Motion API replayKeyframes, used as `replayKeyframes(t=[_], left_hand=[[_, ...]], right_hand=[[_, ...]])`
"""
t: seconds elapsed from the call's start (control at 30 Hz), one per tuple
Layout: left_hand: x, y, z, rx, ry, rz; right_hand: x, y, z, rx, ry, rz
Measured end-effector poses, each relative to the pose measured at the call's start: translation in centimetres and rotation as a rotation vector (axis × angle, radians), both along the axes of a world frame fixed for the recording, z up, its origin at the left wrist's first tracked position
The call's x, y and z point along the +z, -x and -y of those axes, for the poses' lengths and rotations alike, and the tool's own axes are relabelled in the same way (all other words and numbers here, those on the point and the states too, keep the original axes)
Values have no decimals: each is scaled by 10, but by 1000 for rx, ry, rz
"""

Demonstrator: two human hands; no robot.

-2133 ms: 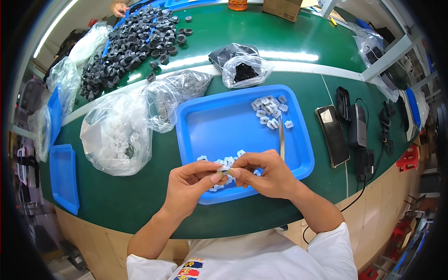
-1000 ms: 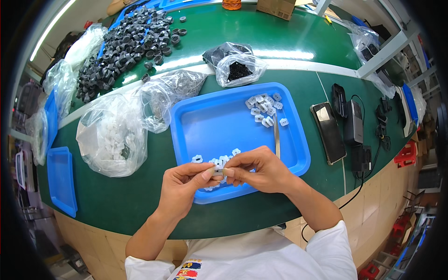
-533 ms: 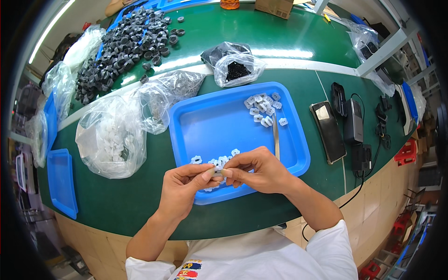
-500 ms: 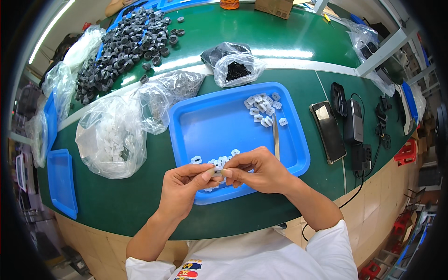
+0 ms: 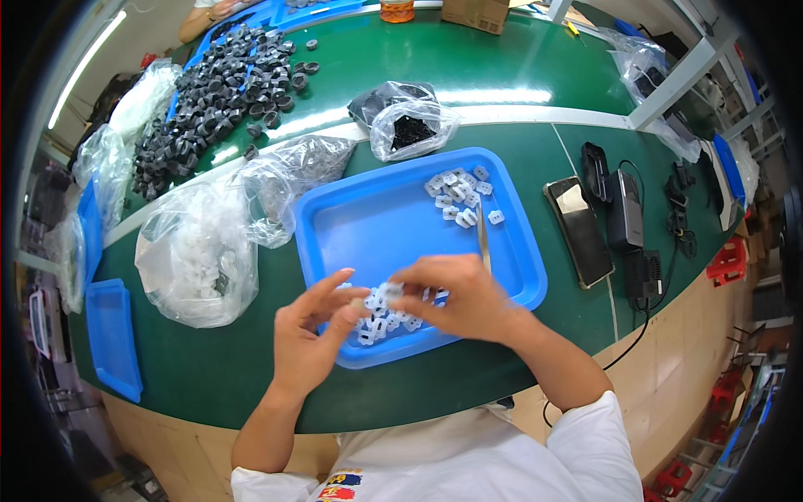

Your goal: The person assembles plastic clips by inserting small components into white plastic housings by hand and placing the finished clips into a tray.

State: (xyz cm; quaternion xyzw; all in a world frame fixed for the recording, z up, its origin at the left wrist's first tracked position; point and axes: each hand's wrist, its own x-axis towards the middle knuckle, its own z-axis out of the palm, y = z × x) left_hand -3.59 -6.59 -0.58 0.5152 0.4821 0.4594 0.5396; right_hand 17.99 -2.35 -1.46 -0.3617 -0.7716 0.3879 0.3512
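A blue tray (image 5: 368, 184) lies in front of me with small white plastic parts (image 5: 378, 328) heaped at its near side. More white plastic parts (image 5: 456, 191) sit in its far right corner. Above the near heap my right hand (image 5: 460, 297), blurred by motion, pinches a small white plastic part (image 5: 393, 291). My left hand (image 5: 308, 339) is at the tray's near left, thumb and fingers apart, with nothing plainly held. Metal tweezers (image 5: 483, 238) rest along the tray's right side, partly behind my right hand.
Clear bags of white parts (image 5: 201, 259) and of black pieces (image 5: 412, 130) stand around the tray. Dark caps (image 5: 226, 92) are piled at the far left. A phone (image 5: 579, 233) and a charger with cables (image 5: 626, 209) lie right. Another person's hand (image 5: 219, 10) shows far left.
My hands, together on a small white part before, have come apart. The right keeps a white part, and the left has opened. Another person's arm has appeared at the far left.
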Motion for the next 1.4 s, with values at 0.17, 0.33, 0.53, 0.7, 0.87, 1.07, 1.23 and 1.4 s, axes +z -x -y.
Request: replayKeyframes(t=[0.17,0.33,0.53,0.7,0.87,1.07,1.23,1.4], left_hand=[[10,35,-44,375,-150,-187],[1,64,-100,310,-419,-790],[-20,59,-141,5,-458,-1370],[-21,68,-159,-83,-397,-1344],[-16,81,-163,93,-403,-1246],[7,63,-152,126,-416,-1145],[9,67,-135,144,-362,-928],[4,70,-120,161,-529,-973]], right_hand=[[-2,-23,-22,-484,-166,154],[0,-17,-20,-591,-203,83],[-7,-13,-15,-479,-225,64],[-7,-12,-14,-435,-245,96],[-5,-11,-14,-416,-266,79],[-6,-13,-13,-398,-272,92],[-5,-11,-13,-390,-279,99],[-6,-10,-12,-350,-267,110]])
